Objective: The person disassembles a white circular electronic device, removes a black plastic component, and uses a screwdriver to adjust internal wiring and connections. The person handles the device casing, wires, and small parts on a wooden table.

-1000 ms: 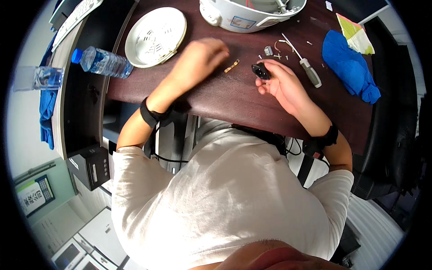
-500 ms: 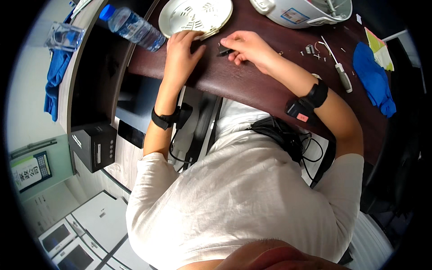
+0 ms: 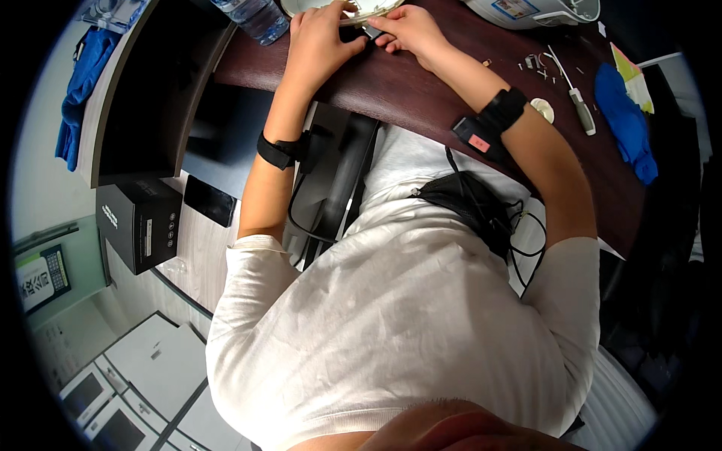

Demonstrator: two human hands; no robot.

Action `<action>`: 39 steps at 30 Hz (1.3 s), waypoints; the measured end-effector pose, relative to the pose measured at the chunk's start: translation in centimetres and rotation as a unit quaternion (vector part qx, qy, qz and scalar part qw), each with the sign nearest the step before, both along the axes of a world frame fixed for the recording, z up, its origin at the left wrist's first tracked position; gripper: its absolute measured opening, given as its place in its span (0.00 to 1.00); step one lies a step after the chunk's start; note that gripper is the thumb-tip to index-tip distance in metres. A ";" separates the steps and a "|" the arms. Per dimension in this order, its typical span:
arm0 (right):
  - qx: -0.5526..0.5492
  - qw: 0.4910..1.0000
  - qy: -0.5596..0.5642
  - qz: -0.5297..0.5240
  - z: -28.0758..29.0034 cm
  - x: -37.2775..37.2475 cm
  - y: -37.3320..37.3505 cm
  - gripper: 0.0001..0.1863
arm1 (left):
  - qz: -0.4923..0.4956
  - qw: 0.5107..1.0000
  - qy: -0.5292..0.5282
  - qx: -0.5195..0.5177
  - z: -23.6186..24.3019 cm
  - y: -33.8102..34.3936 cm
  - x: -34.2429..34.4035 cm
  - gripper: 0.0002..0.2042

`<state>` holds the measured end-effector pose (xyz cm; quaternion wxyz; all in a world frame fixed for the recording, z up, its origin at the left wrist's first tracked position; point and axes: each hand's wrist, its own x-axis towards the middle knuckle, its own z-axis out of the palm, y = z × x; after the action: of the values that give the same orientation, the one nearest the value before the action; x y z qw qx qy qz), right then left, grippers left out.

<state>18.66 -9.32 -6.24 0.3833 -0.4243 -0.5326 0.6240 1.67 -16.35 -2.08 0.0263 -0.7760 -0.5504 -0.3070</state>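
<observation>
Surface: you're leaning over the dark brown surface (image 3: 421, 94), both forearms stretched up toward its far edge.
Appliance: a white appliance body (image 3: 526, 9) sits at the top right, cut off by the picture's rim.
Round lid: the white round lid (image 3: 368, 7) lies at the top edge, just above your fingers, only its lower rim showing.
Blue cloth: a blue cloth (image 3: 624, 120) lies crumpled at the right end of the surface, well apart from your hands.
Bottle: a clear plastic bottle (image 3: 259, 16) lies on its side just left of the lid.
Left hand: your left hand (image 3: 320, 37) is curled, fingers bent down onto the lid's rim and the small part beside it.
Right hand: your right hand (image 3: 410, 30) meets the left, fingertips pressed to the same small part; whether you're pinching it or only holding it down, I cannot tell.
Screwdriver: a screwdriver (image 3: 573, 86) with a pale handle lies near the cloth, untouched.
Small part: the little dark and metal part (image 3: 370, 31) sits right between your two hands, at the lid's edge.
Loose bits: tiny metal pieces (image 3: 535, 64) are scattered just left of the screwdriver.
</observation>
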 end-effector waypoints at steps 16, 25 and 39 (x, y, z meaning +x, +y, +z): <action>-0.069 0.987 0.133 0.063 1.9 2.0 0.0 0.21 | -0.056 0.998 0.003 -0.030 1.1 3.2 1.0 0.19; 0.117 0.982 0.145 -0.033 2.7 1.7 1.2 0.18 | -0.020 0.984 -0.097 -0.146 5.6 5.3 1.7 0.18; 0.390 0.905 -0.170 0.019 18.5 5.3 1.7 0.10 | -0.126 0.886 -0.395 -0.207 12.6 2.6 2.6 0.20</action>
<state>23.94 -7.59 12.22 0.4104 -0.3305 -0.7981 0.2922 4.27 -13.79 10.54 -0.3932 -0.6413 -0.4640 -0.4679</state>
